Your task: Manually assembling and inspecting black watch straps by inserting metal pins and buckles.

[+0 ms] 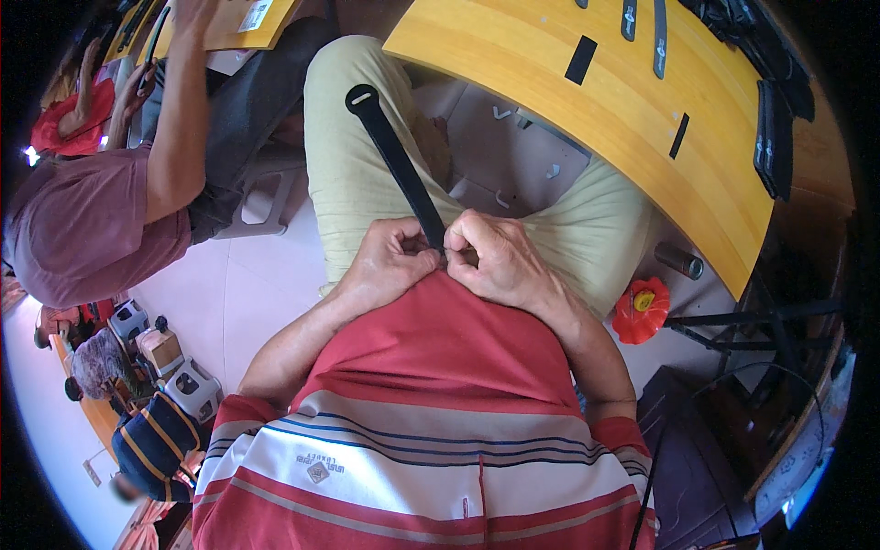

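Observation:
A long black strap [396, 158] with a rounded, slotted end lies slanting over my left thigh. Its near end is between my two hands, close to the front of my red shirt. Fingers curled and thumb pressed in, my left hand [390, 261] pinches that end from the left. My right hand [495, 257] is closed on the same end from the right, fingertips almost meeting the left ones. The very tip of the strap is hidden by the fingers. The slotted end points away from me, held by neither hand.
The yellow wooden table [724, 211] curves ahead and right, bearing a black rectangular piece [581, 60], a thin black strip [678, 136] and grey straps [660, 37]. Black straps [775, 137] hang over its right edge. Below are a red flower-shaped dish [632, 321] and dark cylinder [678, 260]. A co-worker [101, 211] sits left.

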A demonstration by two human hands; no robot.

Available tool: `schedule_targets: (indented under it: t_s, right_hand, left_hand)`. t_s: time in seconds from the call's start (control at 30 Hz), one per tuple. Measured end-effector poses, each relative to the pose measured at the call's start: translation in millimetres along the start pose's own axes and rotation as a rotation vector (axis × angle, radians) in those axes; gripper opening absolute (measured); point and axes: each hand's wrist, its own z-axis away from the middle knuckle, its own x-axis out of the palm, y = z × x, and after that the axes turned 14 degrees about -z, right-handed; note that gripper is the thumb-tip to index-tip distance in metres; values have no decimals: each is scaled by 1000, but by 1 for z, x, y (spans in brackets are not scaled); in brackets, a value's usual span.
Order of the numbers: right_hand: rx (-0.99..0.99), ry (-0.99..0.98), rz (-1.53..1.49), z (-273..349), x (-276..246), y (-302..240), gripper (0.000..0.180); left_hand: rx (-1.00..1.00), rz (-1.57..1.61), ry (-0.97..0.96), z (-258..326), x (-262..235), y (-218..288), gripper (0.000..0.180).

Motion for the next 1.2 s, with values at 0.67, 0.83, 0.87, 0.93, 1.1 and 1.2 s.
schedule_targets:
  t_s: [0.67,0.83,0.87,0.93,1.1,1.2]
  right_hand:
    - [91,90,-128,2,2,0,22]
    - [59,52,-45,-1,1,-1,23]
    - [37,36,-15,-1,1,1,22]
    - [15,20,14,-1,0,2,22]
    - [-23,16,124,-5,1,0,26]
    - [-21,24,128,-4,1,2,26]
  left_hand:
    - [-22,177,-29,4,-3,2,14]
    - [-1,130,-1,2,0,7,14]
    - [-2,129,0,1,1,7,14]
    - [17,80,28,-2,3,4,15]
    - [31,100,60,-4,5,3,17]
    - [32,114,64,-4,5,1,18]
